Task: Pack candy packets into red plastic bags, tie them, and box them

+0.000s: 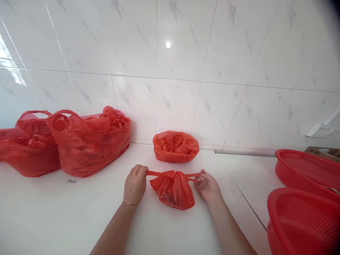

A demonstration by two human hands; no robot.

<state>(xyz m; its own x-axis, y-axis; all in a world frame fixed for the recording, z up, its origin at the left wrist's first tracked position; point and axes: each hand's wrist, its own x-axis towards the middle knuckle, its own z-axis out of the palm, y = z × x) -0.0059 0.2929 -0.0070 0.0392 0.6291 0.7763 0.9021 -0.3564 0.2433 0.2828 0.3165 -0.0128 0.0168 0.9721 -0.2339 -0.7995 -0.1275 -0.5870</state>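
A small red plastic bag [174, 193] sits low over the white table, its top gathered and twisted into what looks like a knot. My left hand [136, 184] is closed around one handle strand, pulled out to the left. On the other side, my right hand [207, 185] pinches the opposite strands between thumb and fingers. Both strands stretch nearly level between the hands. Something faint and darker shows through the thin plastic, but I cannot make out what it is. Just behind it stands an open red bag [176, 157] with crumpled red plastic inside.
Two large red carrier bags [90, 152] stuffed with red plastic stand at the left against the tiled wall [180, 53]. Two red perforated baskets [281, 202] are at the right. A white socket strip [320, 130] and a cardboard box [322, 152] lie beyond them. A seam crosses the white table [79, 216].
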